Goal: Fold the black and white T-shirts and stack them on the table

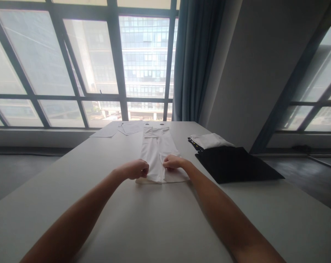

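Observation:
A white garment [154, 151], perhaps a shirt, lies lengthwise on the table, partly folded, with a bunched band of cloth across its far end. My left hand [137, 169] is closed on the garment's near left edge, fingers curled under. My right hand [173, 162] pinches a fold of the same cloth right of its middle. Under my right wrist, a flat layer of the cloth reaches out to the right. The fingertips of both hands are partly hidden.
The long white table [121, 219] runs toward the windows. White paper sheets [131, 128] lie at its far left. On the right are a black folded cloth or board [236, 166] and a folded white cloth [211, 140]. A blue curtain [198, 62] hangs beyond.

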{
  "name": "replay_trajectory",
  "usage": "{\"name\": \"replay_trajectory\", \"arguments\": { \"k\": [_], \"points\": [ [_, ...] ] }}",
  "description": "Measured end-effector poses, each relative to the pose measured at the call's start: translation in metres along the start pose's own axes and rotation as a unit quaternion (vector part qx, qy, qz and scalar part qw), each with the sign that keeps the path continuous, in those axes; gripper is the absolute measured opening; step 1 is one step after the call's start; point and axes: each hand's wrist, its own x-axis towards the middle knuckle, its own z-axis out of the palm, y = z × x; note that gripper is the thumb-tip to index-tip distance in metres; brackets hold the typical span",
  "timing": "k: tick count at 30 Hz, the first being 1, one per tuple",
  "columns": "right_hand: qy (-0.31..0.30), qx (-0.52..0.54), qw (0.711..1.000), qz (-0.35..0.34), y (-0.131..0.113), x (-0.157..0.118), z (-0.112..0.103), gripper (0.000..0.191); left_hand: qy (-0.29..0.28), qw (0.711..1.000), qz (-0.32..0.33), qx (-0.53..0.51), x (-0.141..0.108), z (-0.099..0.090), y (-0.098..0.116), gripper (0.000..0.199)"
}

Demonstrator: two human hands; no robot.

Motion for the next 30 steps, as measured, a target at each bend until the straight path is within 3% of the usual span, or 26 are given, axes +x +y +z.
{"name": "replay_trajectory", "arguments": {
  "k": [4, 8, 9, 11, 13, 15, 18, 21, 25, 30],
  "points": [
    [0.009, 0.038, 0.999, -0.022, -0.002, 0.001, 0.001, 0.020, 0.005, 0.998, -0.038, -0.057, -0.007, -0.011, -0.004, 0.014],
    [-0.044, 0.025, 0.999, -0.019, -0.003, 0.002, -0.001, 0.015, -0.042, 0.991, -0.071, -0.104, -0.007, -0.008, -0.009, 0.006],
    [-0.025, 0.000, 0.999, -0.021, -0.002, 0.003, -0.003, 0.012, -0.034, 0.992, -0.069, -0.096, -0.005, -0.005, -0.009, 0.006],
    [0.106, -0.066, 0.992, -0.032, 0.004, 0.006, -0.006, 0.013, 0.043, 0.996, -0.051, -0.061, 0.000, 0.004, -0.011, 0.017],
    [0.260, -0.131, 0.956, -0.041, 0.016, 0.012, -0.008, 0.026, 0.143, 0.989, -0.030, -0.029, 0.007, 0.018, -0.014, 0.030],
    [0.321, -0.181, 0.929, -0.031, 0.031, 0.019, -0.006, 0.045, 0.183, 0.983, -0.022, -0.017, 0.015, 0.036, -0.020, 0.043],
    [0.252, -0.210, 0.944, 0.021, 0.054, 0.029, 0.002, 0.065, 0.135, 0.990, -0.041, -0.024, 0.023, 0.061, -0.031, 0.064],
    [0.166, -0.189, 0.966, 0.062, 0.068, 0.036, 0.010, 0.067, 0.069, 0.994, -0.073, -0.041, 0.026, 0.074, -0.035, 0.075],
    [0.147, -0.178, 0.970, 0.070, 0.070, 0.039, 0.012, 0.068, 0.016, 0.996, -0.081, -0.040, 0.021, 0.069, -0.030, 0.085],
    [0.123, -0.179, 0.974, 0.059, 0.067, 0.029, 0.007, 0.069, -0.084, 0.994, -0.019, -0.065, 0.007, 0.048, -0.031, 0.111]
  ]
}}
